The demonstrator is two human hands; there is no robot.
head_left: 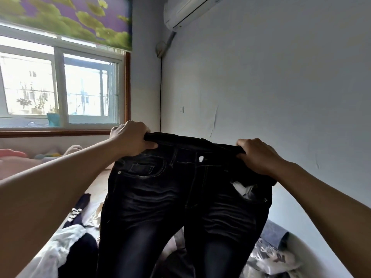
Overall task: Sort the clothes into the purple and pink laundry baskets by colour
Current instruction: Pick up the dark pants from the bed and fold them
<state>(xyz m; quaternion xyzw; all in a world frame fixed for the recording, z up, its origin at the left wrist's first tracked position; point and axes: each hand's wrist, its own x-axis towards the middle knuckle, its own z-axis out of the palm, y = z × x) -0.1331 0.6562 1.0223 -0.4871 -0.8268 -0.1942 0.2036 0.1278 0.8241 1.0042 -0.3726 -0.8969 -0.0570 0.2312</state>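
Both forearms are bare, with no sleeves, watch or rings.

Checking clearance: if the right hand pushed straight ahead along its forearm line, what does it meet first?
Probably the wall. The right hand, gripping the jeans waistband, points forward-left toward it; nothing shows in between, though depth is unclear.

Jeans (pixel 180 197) held up in the middle, in front of the wall corner, left hand (pixel 130 140) at the left end of the waistband, right hand (pixel 259 155) at the right end. Legs hanging down over a bed (pixel 96 189) strewn with clothes (pixel 66 243) lower left and lower right. Window (pixel 60 87) behind on the left, roller blind (pixel 66 19) above it. Air conditioner (pixel 192 11) high on the right wall, wall switch (pixel 182 109) below it. Soft toys (pixel 60 153) under the window sill
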